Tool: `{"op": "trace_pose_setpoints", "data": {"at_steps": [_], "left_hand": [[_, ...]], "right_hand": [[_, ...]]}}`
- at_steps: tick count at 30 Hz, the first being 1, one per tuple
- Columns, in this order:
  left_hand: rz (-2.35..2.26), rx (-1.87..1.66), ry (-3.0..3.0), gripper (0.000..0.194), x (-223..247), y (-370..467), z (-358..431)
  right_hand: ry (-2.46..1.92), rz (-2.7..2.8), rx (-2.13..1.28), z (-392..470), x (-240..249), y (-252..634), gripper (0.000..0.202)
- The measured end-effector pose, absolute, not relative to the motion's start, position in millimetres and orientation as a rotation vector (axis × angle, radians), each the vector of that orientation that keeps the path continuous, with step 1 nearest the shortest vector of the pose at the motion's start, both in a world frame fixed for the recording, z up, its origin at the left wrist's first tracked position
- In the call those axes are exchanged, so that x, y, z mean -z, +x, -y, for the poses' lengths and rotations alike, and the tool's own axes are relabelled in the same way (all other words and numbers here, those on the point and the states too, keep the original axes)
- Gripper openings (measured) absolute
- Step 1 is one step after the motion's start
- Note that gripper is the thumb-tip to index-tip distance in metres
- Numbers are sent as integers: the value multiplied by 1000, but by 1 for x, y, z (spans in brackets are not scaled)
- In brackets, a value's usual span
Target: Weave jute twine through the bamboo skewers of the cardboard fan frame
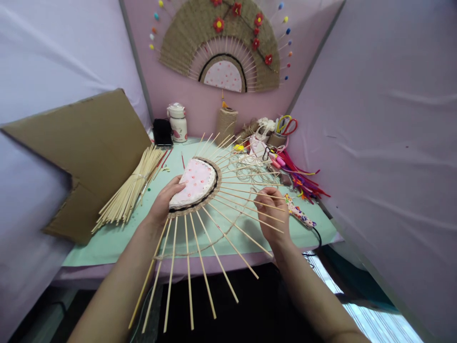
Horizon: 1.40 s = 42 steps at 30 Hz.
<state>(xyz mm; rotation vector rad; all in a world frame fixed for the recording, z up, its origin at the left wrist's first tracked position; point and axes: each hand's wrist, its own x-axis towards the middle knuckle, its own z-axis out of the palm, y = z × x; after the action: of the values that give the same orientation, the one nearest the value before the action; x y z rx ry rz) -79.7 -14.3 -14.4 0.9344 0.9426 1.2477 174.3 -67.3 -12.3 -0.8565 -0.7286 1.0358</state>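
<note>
My left hand (164, 197) grips a fan frame by its half-round base (194, 183), thumb on the pink face with red dots. A black band and a twine edge run round the curve of the base. Thin wooden sticks (205, 267) spread out from it like rays. A strand of twine (228, 230) crosses the lower sticks, from the leftmost one up towards my right hand. Among the sticks on the right, my right hand (270, 209) has its fingers pinched together around the twine; the fingertips are partly hidden.
A bundle of sticks (130, 186) lies by folded cardboard (85, 152) on the left. Behind are a white bottle (177, 125), a twine spool (226, 123) and scissors (288, 125). Pipe cleaners (303, 178) and a patterned glue gun (299, 213) lie right. A finished fan (182, 45) hangs above.
</note>
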Motion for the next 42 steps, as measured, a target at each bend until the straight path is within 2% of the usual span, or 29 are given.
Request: {"op": "trace_pose_setpoints", "data": {"at_steps": [6, 11, 18, 21, 32, 37, 42], "left_hand": [[-927, -1237, 958, 47, 12, -79, 17], [-925, -1225, 959, 44, 12, -79, 18], [-926, -1222, 944, 44, 10, -78, 19], [-935, -1221, 953, 45, 11, -79, 18], [-949, -1234, 935, 50, 11, -80, 17], [-962, -1265, 945, 54, 12, -81, 15], [-1018, -1334, 874, 49, 15, -85, 10]], "right_hand": [[-948, 921, -1140, 66, 14, 175, 25], [-1042, 924, -1091, 63, 20, 177, 20], [-1053, 1024, -1098, 65, 17, 179, 26], [-1067, 1068, -1118, 65, 17, 181, 22], [-1147, 1047, -970, 64, 20, 179, 24], [-1166, 1025, -983, 62, 17, 177, 29], [-1158, 999, -952, 61, 18, 180, 36]]}}
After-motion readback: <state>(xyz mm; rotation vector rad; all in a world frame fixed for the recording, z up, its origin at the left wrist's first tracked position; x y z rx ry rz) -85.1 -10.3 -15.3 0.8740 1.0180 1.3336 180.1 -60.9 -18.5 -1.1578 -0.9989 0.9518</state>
